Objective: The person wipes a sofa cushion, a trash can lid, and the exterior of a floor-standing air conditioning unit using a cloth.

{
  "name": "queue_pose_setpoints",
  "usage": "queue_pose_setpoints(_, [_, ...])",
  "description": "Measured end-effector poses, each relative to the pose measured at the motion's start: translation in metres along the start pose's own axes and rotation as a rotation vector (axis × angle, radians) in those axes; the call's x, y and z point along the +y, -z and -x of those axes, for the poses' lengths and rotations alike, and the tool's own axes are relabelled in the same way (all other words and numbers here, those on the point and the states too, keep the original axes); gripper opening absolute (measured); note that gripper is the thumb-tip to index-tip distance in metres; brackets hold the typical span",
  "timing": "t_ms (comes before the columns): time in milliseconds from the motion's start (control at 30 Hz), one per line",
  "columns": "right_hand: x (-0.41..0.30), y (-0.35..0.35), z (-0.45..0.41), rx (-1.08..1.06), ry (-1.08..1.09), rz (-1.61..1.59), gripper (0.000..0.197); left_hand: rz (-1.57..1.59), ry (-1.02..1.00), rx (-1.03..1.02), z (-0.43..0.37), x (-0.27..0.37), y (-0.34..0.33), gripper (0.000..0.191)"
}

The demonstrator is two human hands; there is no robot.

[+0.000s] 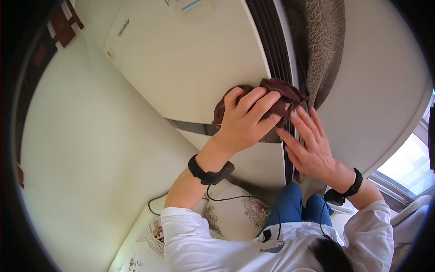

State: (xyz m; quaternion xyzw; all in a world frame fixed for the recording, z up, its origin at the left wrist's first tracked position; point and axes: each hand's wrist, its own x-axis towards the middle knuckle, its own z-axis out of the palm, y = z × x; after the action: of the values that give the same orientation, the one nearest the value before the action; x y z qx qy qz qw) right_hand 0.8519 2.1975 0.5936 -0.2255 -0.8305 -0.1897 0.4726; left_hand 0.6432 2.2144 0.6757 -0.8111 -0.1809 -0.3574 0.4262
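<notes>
A crumpled dark brown cloth [285, 89] lies bunched against the front of a white appliance cabinet [190, 74], which looks like a floor-standing air conditioner. My left hand [249, 117] grips the cloth from above, its fingers bent and spread over it. Beneath that hand runs a dark display strip [190, 127] with a small red light. My right hand [309, 142] is empty, fingers apart, beside the dark slatted vent [272, 37] at the cabinet's right edge. Its fingertips come close to the cloth; whether they touch it I cannot tell.
A grey-brown textured fabric [324, 44] hangs right of the vent. A pale wall [85, 129] borders the cabinet on the left. Below are a floral cushion [234, 210] and a black cable [238, 197] from my left wristband. A bright window [404, 166] is at right.
</notes>
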Motion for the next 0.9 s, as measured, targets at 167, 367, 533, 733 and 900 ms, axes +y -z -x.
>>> queue_pose_setpoints(167, [-0.002, 0.01, -0.037, -0.025, -0.043, -0.045, 0.062, -0.132, 0.012, 0.081, -0.048, -0.033, 0.018, 0.015])
queue_pose_setpoints(367, [-0.001, 0.019, -0.066, 0.229, -0.084, -0.154, 0.066, -0.16, -0.034, 0.047, -0.071, -0.039, 0.025, 0.023])
queue_pose_setpoints(533, [-0.007, 0.03, -0.074, 0.152, -0.025, -0.077, 0.067, -0.146, -0.193, 0.02, -0.061, -0.046, 0.033, 0.009])
queue_pose_setpoints(733, [-0.004, 0.045, -0.099, 0.128, -0.025, -0.02, 0.066, -0.241, -0.091, 0.17, -0.118, -0.09, 0.062, 0.019])
queue_pose_setpoints(900, [-0.007, 0.053, -0.116, 0.133, -0.005, 0.008, 0.064, -0.314, -0.087, 0.349, -0.156, -0.117, 0.072, 0.027])
